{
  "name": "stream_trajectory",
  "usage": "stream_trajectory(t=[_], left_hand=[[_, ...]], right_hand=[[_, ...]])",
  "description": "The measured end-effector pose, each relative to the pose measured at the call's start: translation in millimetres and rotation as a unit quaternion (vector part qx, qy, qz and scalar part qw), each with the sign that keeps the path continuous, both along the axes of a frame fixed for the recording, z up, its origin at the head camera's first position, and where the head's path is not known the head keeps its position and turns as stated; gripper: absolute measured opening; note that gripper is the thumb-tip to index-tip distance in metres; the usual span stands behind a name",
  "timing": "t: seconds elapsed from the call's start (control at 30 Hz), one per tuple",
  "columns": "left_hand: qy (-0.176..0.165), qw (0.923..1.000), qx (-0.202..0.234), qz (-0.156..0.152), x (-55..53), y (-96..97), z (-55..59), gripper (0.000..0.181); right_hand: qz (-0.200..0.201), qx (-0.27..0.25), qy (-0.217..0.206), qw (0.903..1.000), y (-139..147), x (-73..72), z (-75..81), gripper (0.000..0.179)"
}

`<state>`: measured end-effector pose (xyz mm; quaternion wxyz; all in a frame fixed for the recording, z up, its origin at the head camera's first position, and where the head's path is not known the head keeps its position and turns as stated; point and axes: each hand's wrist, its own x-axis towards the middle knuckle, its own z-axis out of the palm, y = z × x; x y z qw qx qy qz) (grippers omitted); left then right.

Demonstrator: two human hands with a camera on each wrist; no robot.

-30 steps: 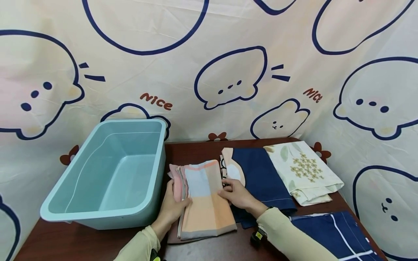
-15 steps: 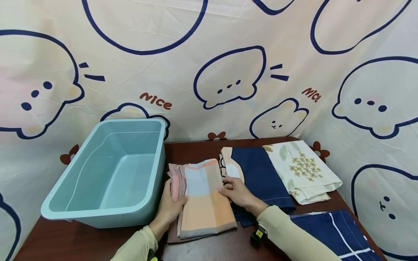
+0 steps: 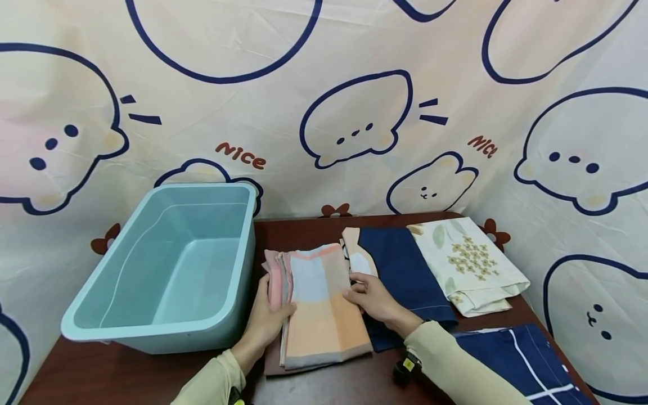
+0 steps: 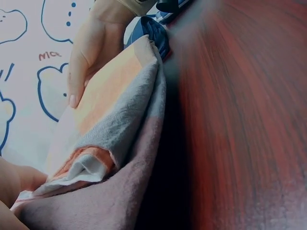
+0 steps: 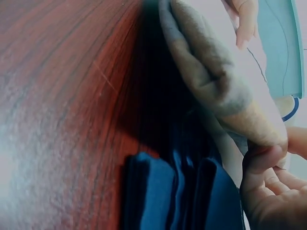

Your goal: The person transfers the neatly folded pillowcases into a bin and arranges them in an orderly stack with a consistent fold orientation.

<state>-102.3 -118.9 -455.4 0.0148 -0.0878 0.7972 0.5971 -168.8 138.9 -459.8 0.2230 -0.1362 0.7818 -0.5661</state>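
Observation:
A folded checked cloth (image 3: 314, 309) in orange, pale blue, pink and grey lies before me in the head view. My left hand (image 3: 265, 318) grips its left edge, thumb on top. At the opposite edge, my right hand (image 3: 372, 298) pinches the cloth between thumb and fingers. The right wrist view shows the right hand (image 5: 273, 191) with its thumb and fingers on the fold. In the left wrist view, the cloth (image 4: 120, 120) is seen side-on, its layers bulging and its near edge above the dark tabletop.
A light blue plastic tub (image 3: 202, 281) stands at the left. Right of the cloth lie a folded navy cloth (image 3: 400, 270), a white floral cloth (image 3: 468, 264) and a navy cloth with white lines (image 3: 521, 360). The reddish-brown table (image 3: 152, 377) meets a cartoon-printed curtain (image 3: 283, 112) behind.
The checked cloth has shifted slightly to the right and away from me, with both hands keeping hold of its edges. The tub and other cloths have stayed put.

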Motion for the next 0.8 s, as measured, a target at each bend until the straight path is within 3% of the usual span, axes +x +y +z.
stream_trajectory(t=[0.43, 0.8], left_hand=[[0.007, 0.9998, 0.007, -0.019, 0.0, 4.5, 9.6, 0.089], [0.015, 0.9996, 0.001, -0.026, 1.2, 8.8, 21.9, 0.090]], right_hand=[[0.001, -0.018, 0.000, 0.9998, 8.0, -1.6, -1.5, 0.054], [0.008, -0.035, -0.004, 0.9993, 10.7, 1.9, 9.3, 0.055]])
